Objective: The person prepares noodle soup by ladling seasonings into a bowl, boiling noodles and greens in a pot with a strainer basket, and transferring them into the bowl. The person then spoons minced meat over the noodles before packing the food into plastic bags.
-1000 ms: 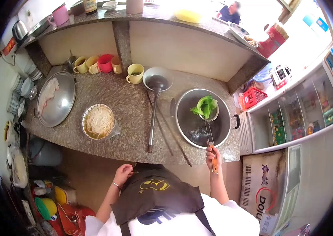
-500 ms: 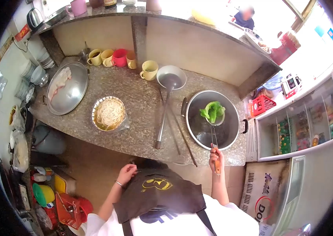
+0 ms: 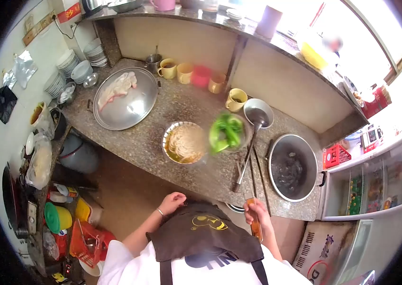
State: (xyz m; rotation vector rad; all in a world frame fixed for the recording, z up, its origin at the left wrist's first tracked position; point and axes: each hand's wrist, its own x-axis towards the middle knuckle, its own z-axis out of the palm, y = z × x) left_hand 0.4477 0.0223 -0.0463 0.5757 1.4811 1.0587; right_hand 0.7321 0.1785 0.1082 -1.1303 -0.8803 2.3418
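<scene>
My right hand (image 3: pixel 258 213) is closed round the orange handle (image 3: pixel 256 231) of a strainer. Bright green leafy vegetable (image 3: pixel 226 133) lies in the strainer's basket, blurred by motion, over the counter just right of a patterned bowl (image 3: pixel 165 148). Pale noodles (image 3: pixel 185 142) in broth fill that bowl. Near the counter's front edge, my left hand (image 3: pixel 172 203) has its fingers curled together, and I see nothing in them. On the right stands a large metal pot (image 3: pixel 271 166) with dark liquid inside. A long-handled ladle (image 3: pixel 258 114) and dark chopsticks (image 3: pixel 261 183) lie between pot and strainer.
A round metal lid (image 3: pixel 132 111) with a pale piece of food on it lies at the left. Several yellow cups (image 3: pixel 185 73) and a red one (image 3: pixel 201 76) line the back partition. A glass-fronted fridge (image 3: pixel 372 183) stands at the right, and a person sits beyond the ledge.
My right hand has lifted the strainer with the greens out of the pot and swung it left toward the noodle bowl. The camera view has shifted too.
</scene>
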